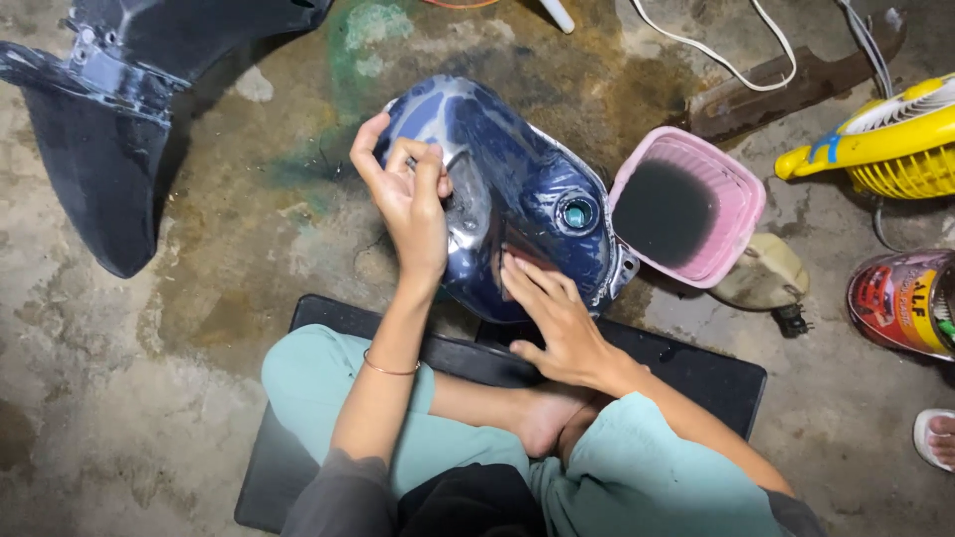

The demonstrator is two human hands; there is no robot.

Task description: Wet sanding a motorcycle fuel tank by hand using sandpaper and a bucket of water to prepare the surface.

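Note:
A dark blue motorcycle fuel tank [527, 179] lies on the stained concrete floor in front of my crossed legs, its filler hole [576, 212] facing up. My left hand [408, 199] rests on the tank's left side, its fingers curled around a small grey piece that is mostly hidden. My right hand [557, 318] lies flat against the tank's near edge with its fingers spread, holding nothing. I sit on a black mat [696, 373].
A pink tub of dark water [741, 224] stands right of the tank, touching it. A black bodywork panel [99, 119] lies at the upper left. At the right are a yellow fan [885, 149], a red tin [900, 298], white cables [716, 55] and another person's sandalled foot [937, 438].

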